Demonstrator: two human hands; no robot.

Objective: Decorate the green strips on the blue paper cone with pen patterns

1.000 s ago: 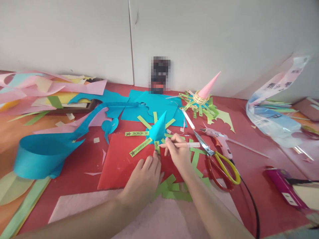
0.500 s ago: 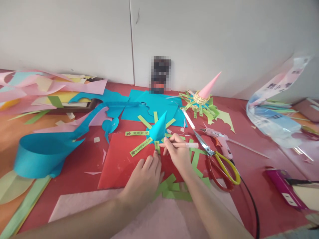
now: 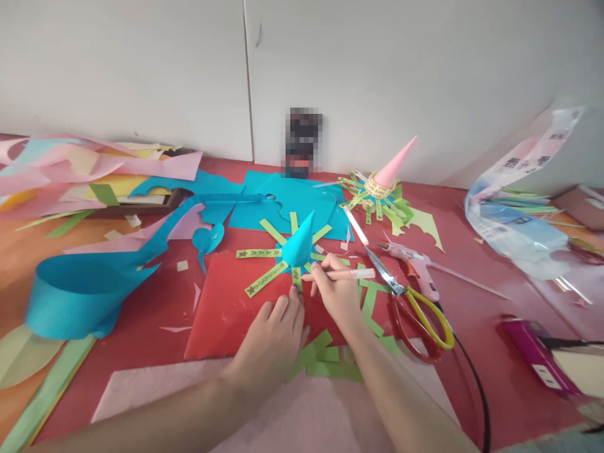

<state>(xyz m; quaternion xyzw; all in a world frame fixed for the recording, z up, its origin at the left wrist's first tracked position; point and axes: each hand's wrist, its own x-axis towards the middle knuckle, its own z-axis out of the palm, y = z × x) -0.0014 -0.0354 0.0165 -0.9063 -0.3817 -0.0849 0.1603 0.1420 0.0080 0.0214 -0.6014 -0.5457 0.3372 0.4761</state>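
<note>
In my right hand (image 3: 334,292) is a slim pale pink marker (image 3: 356,274), pinched between thumb and fingers, its tip on a green paper strip (image 3: 296,274) that bears dark drawn marks. My left hand (image 3: 277,324) lies on the red board (image 3: 219,308), fingers extended, a fingertip pressing the strip's lower end. That strip sticks out from under a blue paper cone (image 3: 299,244), with several other green strips radiating around it. Two on the left, such as the strip (image 3: 264,282), carry stars and dark patterns; those at the back look plain.
To the right lie scissors (image 3: 419,314), a pink glue gun (image 3: 415,259) and a purple power strip (image 3: 535,355). A pink-coned paper piece (image 3: 389,173) stands behind. At left are a blue paper band (image 3: 75,296) and piled paper scraps (image 3: 94,167). Loose green strips (image 3: 325,358) lie near my wrists.
The marker tip has moved very slightly along the strip, where the dark marks show a bit more. Both hands are otherwise in nearly the same place.
</note>
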